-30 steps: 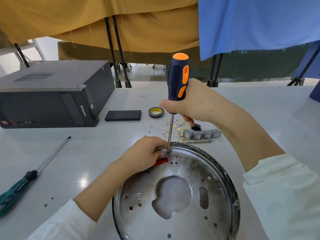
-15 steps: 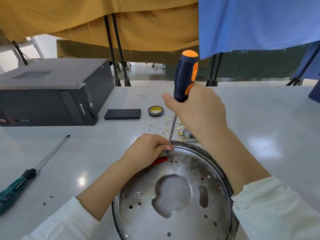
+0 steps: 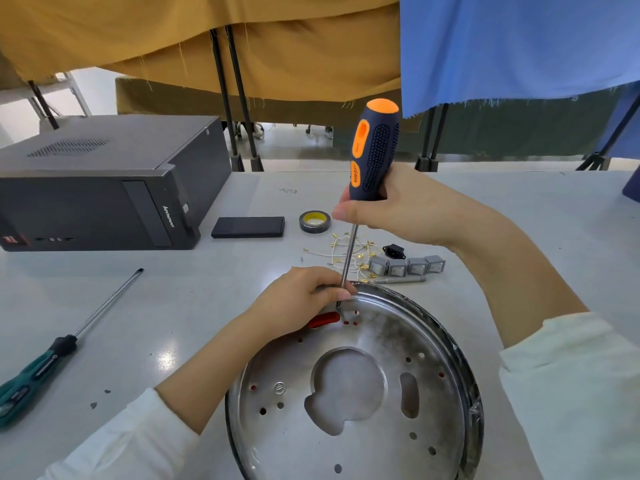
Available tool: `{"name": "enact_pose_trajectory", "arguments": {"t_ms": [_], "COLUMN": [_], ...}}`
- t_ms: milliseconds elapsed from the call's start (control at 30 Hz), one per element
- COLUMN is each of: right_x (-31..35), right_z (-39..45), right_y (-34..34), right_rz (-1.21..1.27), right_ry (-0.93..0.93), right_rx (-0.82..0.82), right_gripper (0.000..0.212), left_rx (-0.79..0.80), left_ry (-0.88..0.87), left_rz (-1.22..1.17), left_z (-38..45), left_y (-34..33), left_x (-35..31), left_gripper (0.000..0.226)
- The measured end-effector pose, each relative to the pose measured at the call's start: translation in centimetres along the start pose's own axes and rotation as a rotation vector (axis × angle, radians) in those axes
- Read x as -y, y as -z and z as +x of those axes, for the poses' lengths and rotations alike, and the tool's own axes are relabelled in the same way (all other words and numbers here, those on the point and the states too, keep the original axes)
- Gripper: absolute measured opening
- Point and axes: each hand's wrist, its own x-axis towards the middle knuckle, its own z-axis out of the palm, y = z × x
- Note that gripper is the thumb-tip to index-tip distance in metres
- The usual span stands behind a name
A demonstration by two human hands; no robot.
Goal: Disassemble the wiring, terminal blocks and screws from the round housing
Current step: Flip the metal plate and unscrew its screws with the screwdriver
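Pale desk [image 3: 180, 306] under hung ochre and blue cloths. Near its front edge, round housing [image 3: 360, 386], open side up, so the screw heads face the tool. Inside: bare metal floor with a large cutout, a slot, small holes; no wires or blocks visible within, only a red part [image 3: 323, 320] at the far-left rim. Right hand [image 3: 405, 209] clenched on the handle of the screwdriver [image 3: 372, 157], shaft near upright, tip down at the rim beside the red part, probably to drive out a screw there; screw itself hidden. Left hand [image 3: 301, 299] curled at the tip, fingers apparently steadying the shaft or rim; exact hold unclear. Just beyond the housing, parts laid aside: wires [image 3: 349, 252], four grey blocks [image 3: 407, 265], black socket [image 3: 394, 251]. Further out: tape roll [image 3: 314, 221], black slab [image 3: 248, 227], computer case [image 3: 104, 181], green screwdriver [image 3: 62, 344] at left.
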Motion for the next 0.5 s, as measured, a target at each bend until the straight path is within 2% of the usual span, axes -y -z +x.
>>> {"name": "enact_pose_trajectory", "arguments": {"t_ms": [33, 100, 167, 233, 333, 400, 500], "right_x": [0.0, 0.0, 0.5, 1.1, 1.0, 0.8, 0.7], "right_z": [0.0, -0.3, -0.8, -1.0, -0.4, -0.3, -0.8], "right_y": [-0.4, -1.8, -3.2, -4.1, -4.1, -3.3, -1.6], "right_rz": [-0.023, -0.141, -0.408, -0.561, -0.417, -0.253, -0.049], "right_ry": [-0.014, -0.061, -0.154, -0.184, -0.12, -0.078, -0.025], "right_rx": [-0.065, -0.315, -0.574, -0.662, -0.594, -0.473, -0.227], "right_gripper": [0.018, 0.026, 0.037, 0.045, 0.037, 0.025, 0.018], "left_rx": [-0.005, -0.02, -0.052, -0.081, -0.088, -0.074, -0.052], "left_ry": [0.014, 0.04, 0.051, 0.064, 0.071, 0.064, 0.033], "left_rz": [-0.006, -0.016, -0.013, -0.009, -0.021, -0.029, -0.031], "left_z": [0.1, 0.4, 0.5, 0.4, 0.3, 0.3, 0.3], "left_y": [0.0, 0.0, -0.1, -0.3, -0.4, -0.2, 0.0], "left_x": [0.0, -0.1, -0.1, -0.1, 0.0, -0.2, -0.3], "left_gripper": [0.013, 0.014, 0.014, 0.013, 0.011, 0.01, 0.016]}}
